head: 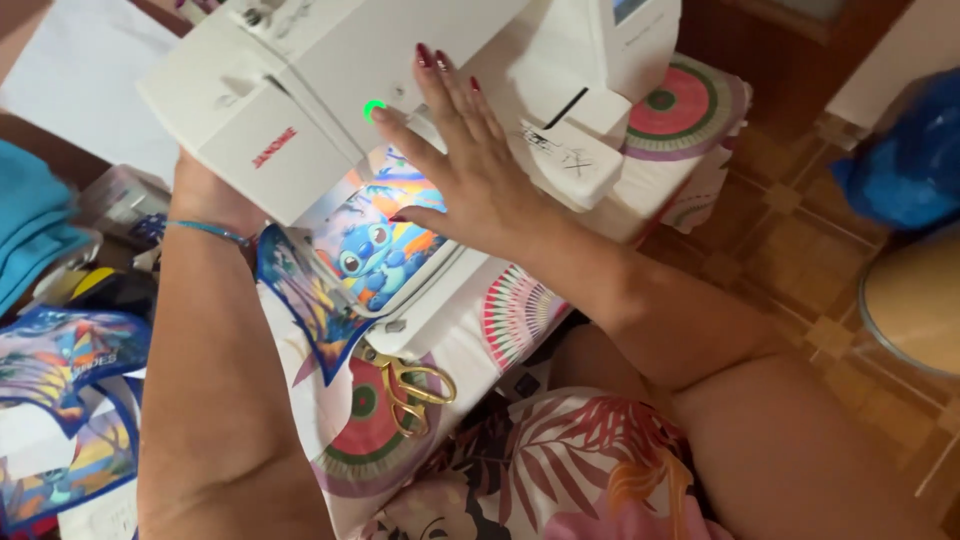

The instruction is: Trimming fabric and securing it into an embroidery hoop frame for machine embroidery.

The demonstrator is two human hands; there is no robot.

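Note:
A white sewing machine (330,80) stands on a table covered by a cloth with round patterns (520,310). My right hand (470,170) is spread flat with fingers apart, its index fingertip touching a glowing green button (374,110) on the machine's front. Under the needle lies a colourful printed fabric piece with a blue cartoon creature (375,255). My left hand (205,195) reaches behind the machine's left end; its fingers are hidden. A thin blue bracelet is on that wrist.
Gold-handled scissors (415,385) lie on the table cloth near the front edge. More printed fabric pieces (65,365) lie at the left, with folded teal cloth (30,215) behind them. A round stool (915,305) and a blue bag (905,150) are at the right on the tiled floor.

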